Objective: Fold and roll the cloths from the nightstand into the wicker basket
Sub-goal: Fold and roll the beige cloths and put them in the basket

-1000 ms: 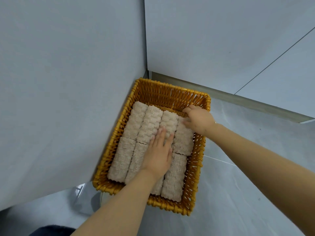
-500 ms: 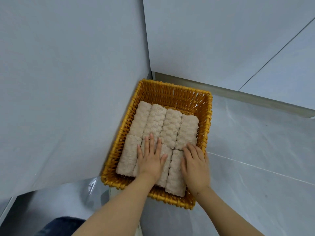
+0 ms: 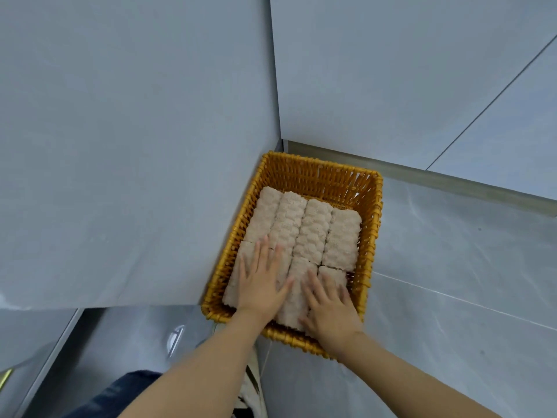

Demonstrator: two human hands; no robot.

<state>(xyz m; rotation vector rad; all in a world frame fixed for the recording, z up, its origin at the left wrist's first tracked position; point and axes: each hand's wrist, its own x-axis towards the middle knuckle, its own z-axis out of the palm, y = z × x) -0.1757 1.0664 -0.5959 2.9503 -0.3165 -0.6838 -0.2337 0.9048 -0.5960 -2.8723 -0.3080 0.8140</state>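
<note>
Inside the wicker basket (image 3: pixel 319 176), the rolled cloths (image 3: pixel 313 230) at its near end are pressed by the left hand (image 3: pixel 262 285) and right hand (image 3: pixel 330 309), both flat with fingers straight.

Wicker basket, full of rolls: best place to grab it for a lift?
Probably the two long rims of the wicker basket, one hand per side, from above. The left rim sits close against the wall panel, so pull it clear first. Both hands currently rest flat on the rolled cloths.

Orange wicker basket (image 3: pixel 319 176), beige cloths (image 3: pixel 313 230)
</note>
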